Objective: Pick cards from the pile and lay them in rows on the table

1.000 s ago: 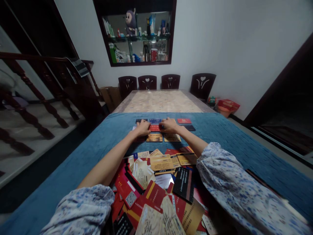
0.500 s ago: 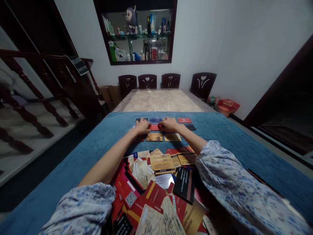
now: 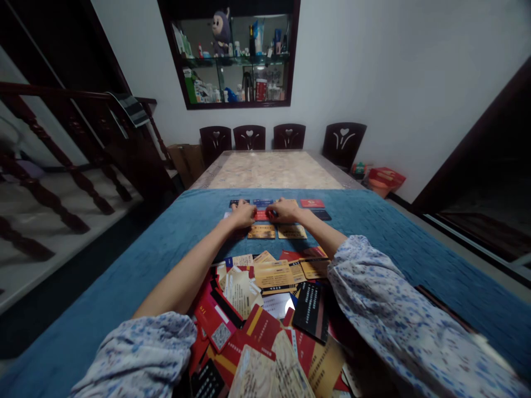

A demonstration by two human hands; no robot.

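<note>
Red card (image 3: 261, 215) lies between left hand (image 3: 243, 214) and right hand (image 3: 284, 211), both half-curled at its ends; whether gripping, I cannot tell. Around it, 3 card rows (image 3: 261, 231) are laid out; nearer than it, a jumbled card heap (image 3: 260, 328) is left.

Smooth, glossy cards (image 3: 311, 311), probably plastic, on matt, fuzzy-looking cloth (image 3: 373, 249).

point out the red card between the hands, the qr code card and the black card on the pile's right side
Red card (image 3: 261, 215): head view, middle of its face
QR code card (image 3: 212, 323): head view, red face above the code
Black card (image 3: 310, 312): head view, lettered face
</note>
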